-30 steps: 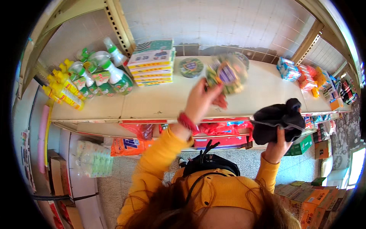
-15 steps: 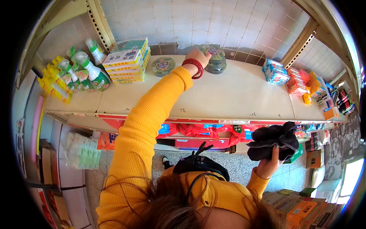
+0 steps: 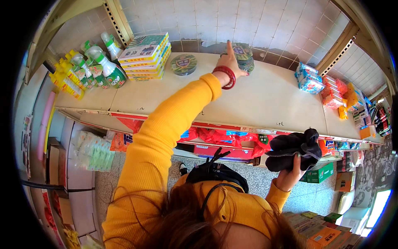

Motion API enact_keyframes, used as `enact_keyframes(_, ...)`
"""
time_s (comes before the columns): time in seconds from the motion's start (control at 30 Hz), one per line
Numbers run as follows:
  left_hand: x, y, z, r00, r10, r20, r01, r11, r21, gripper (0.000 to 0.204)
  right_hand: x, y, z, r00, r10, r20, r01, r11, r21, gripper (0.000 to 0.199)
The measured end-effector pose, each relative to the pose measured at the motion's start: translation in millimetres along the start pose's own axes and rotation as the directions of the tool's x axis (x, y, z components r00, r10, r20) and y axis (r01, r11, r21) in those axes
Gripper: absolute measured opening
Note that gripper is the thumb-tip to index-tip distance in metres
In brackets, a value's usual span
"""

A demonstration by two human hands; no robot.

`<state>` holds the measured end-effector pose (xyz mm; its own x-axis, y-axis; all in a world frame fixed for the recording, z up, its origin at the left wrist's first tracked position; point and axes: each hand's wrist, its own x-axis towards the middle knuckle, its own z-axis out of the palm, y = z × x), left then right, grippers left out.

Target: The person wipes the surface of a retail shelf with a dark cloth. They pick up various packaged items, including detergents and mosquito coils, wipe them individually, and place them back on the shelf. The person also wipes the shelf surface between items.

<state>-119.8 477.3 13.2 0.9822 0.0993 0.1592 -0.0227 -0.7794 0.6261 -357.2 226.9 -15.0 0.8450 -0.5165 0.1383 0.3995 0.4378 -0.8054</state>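
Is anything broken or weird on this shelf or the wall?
Yes, the wall: behind the stacked round green containers, the pale tiled wall has a ragged grey-brown strip along its bottom. It looks worn or peeled, unlike the tiles above.

A shop, household goods by the look of it. Long cream shelf board [image 3: 248,99] on slotted cream metal uprights [image 3: 117,16]. Stock grouped by kind: yellow plastic bottles [image 3: 68,81], green-and-white spray bottles [image 3: 111,72], stacked white-and-yellow flat boxes [image 3: 145,58], flat round green-patterned containers [image 3: 242,52], blue-and-white wrapped packs [image 3: 309,79]. Red plastic packages [image 3: 211,136] one tier down. Brown and orange cardboard cartons [image 3: 325,236] piled lower right.
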Motion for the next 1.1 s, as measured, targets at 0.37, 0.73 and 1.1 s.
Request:
enact_keyframes(0.37,4.0,14.3,31.5,0.972,-0.07,-0.223,0.076,0.997,0.017,0.118,-5.8,-6.0,0.0,1.0,-0.012,-0.028,0.011,1.0,-0.011,0.044)
enact_keyframes(0.73,-3.0,12.1,24.8,0.977,-0.059,-0.206,0.082,0.991,0.105,0.115,-3.8,0.1,-12.5,0.999,0.032,0.017,-0.03,0.997,-0.071,0.053)
enact_keyframes(1.1,-4.9,-114.5,-101.1,0.956,-0.294,0.023,0.257,0.867,0.426,0.114,-4.9,0.9,-17.1,0.991,0.103,0.08,-0.104,0.995,-0.001,0.044)
